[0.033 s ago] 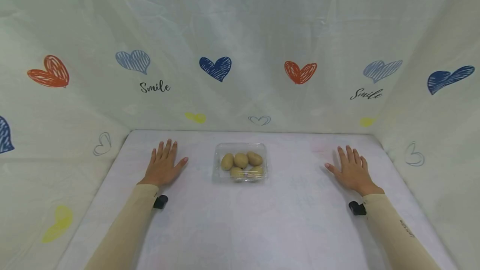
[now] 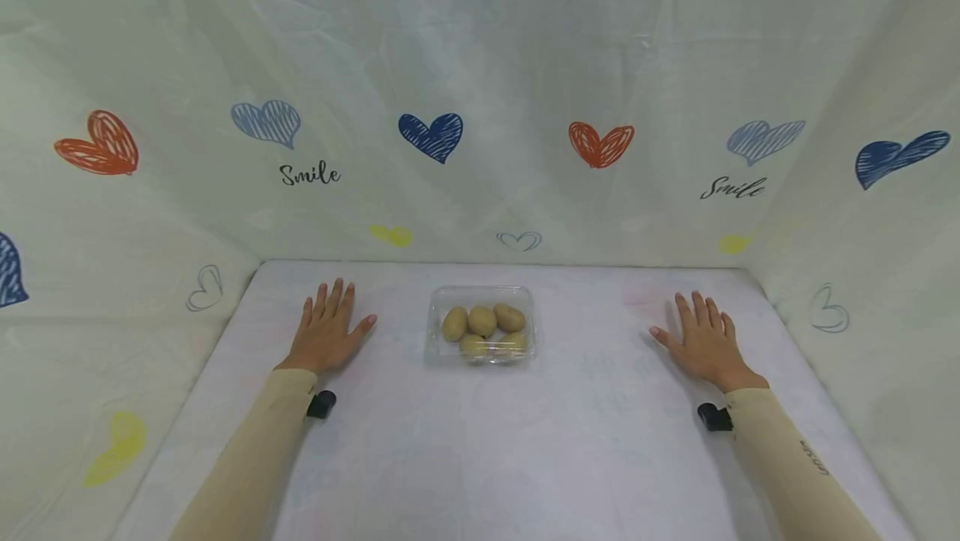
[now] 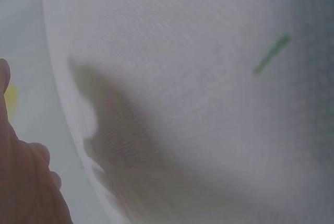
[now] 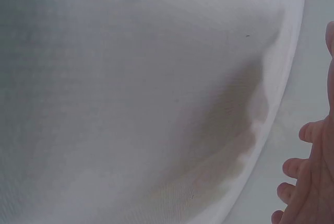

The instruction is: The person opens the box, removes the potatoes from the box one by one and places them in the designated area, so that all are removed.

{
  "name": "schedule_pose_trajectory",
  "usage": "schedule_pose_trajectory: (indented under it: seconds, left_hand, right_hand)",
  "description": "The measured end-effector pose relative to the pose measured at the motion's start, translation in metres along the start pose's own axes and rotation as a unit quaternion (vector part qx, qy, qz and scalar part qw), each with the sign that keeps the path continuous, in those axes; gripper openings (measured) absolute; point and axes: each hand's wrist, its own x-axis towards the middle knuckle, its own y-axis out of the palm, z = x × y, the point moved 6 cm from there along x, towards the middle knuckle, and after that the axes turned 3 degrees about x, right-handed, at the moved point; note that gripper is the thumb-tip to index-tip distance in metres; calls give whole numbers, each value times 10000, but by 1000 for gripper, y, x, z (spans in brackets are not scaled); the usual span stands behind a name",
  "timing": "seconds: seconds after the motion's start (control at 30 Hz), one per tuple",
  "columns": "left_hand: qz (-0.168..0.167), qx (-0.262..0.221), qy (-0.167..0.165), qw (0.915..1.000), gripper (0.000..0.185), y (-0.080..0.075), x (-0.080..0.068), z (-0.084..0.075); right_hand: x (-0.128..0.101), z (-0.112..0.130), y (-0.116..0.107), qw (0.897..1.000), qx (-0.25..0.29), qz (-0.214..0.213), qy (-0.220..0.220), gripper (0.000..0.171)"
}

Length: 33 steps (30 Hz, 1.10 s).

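A clear plastic tray point(image 2: 481, 298) holding several tan potatoes point(image 2: 482, 321) sits at the middle of the white table point(image 2: 480, 441), toward its back. My left hand point(image 2: 327, 330) lies flat on the table to the tray's left, fingers straight and spread, holding nothing. My right hand point(image 2: 701, 342) lies flat in the same way, farther off on the right. The left wrist view shows only an edge of the left hand point(image 3: 23, 177) against the cloth. In the right wrist view the right hand's fingers point(image 4: 313, 179) show at the right border.
Pale cloth printed with hearts and the word Smile point(image 2: 310, 174) hangs behind the table and along both sides. A small black clip point(image 2: 322, 404) shows at my left wrist and another point(image 2: 712, 417) at my right wrist.
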Motion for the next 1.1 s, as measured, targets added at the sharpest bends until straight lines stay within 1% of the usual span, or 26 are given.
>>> schedule_pose_trajectory:
  seconds: [0.13,0.37,0.57,0.63,0.77,0.9,1.1]
  left_hand:
    - [-14,-36,28,10000,87,1,0,1]
    - [-157,-176,174,9996,93,2,0,0]
    - [-50,-118,146,9998,96,2,1,-3]
    - [-25,-78,128,9999,95,2,1,-4]
    - [-79,-158,154,9997,91,0,-1,-9]
    - [-56,-59,108,9999,87,-1,-3,-12]
    - [-75,68,105,9999,85,-1,-4,-15]
  right_hand:
    - [0,0,0,10000,13,-33,-43,96]
    - [1,8,-2,9995,19,-205,-231,97]
    - [2,21,-3,9992,59,-234,-317,97]
    - [2,26,-3,9991,54,-240,-337,96]
    - [2,33,-3,9989,-7,-262,-386,95]
    - [1,40,-1,9988,-30,-262,-417,94]
    - [-1,48,3,9987,-48,-242,-457,94]
